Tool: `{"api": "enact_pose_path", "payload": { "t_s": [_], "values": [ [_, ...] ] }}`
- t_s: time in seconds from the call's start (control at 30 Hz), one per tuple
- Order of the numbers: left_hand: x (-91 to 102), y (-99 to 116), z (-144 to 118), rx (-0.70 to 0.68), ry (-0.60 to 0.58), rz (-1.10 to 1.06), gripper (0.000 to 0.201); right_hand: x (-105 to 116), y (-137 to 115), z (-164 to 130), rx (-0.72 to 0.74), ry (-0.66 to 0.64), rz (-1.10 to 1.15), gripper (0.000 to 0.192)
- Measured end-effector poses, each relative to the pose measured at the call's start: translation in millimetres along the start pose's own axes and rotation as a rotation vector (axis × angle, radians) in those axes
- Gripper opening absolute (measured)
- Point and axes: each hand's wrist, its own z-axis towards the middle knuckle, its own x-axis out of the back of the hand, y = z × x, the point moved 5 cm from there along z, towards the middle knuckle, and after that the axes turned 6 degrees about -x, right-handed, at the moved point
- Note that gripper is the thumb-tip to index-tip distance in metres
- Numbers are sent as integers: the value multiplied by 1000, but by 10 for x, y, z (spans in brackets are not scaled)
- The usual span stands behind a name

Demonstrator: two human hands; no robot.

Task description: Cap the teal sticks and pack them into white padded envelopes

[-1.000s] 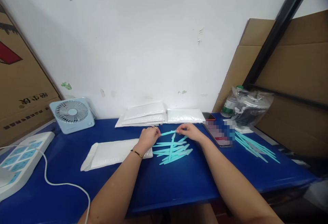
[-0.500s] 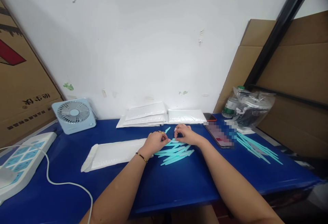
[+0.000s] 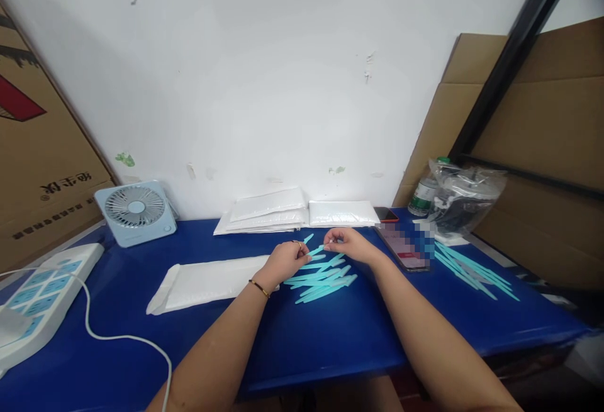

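Between my two hands stretches a slim turquoise eyebrow razor. My left hand pinches its left end, and the fingers of my right hand close on its right end. Below and between the hands lies a loose pile of similar turquoise razors, fanned across one another on the blue table. One more razor tip sticks up just beyond my left fingers. A padded white mailer lies flat to the left, partly behind my left wrist.
White mailers are stacked against the wall. Right of my hands are a phone, more turquoise razors, a bottle and a clear plastic bag. At left stand a fan and a power strip with a white cable.
My right hand has shifted slightly up and to the right. A razor now shows plainly between my hands, above the pile. My left hand has hardly moved.
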Motion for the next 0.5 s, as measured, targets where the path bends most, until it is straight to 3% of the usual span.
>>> {"api": "enact_pose_path", "payload": {
  "t_s": [0.17, 0.3, 0.4, 0.5],
  "values": [
    [-12, 2, 6, 24, 7, 41, 20, 22, 118, 12, -94, -14, 125, 32],
    [22, -57, 7, 73, 27, 81, 20, 166, 288, 11, -131, 54, 168, 35],
    [46, -85, 13, 86, 56, 73, 21, 249, 366, 10, -148, 146, 66, 36],
    [47, -55, 21, 69, 81, 65, 21, 196, 286, 16, -106, 197, -44, 34]
  ]
}}
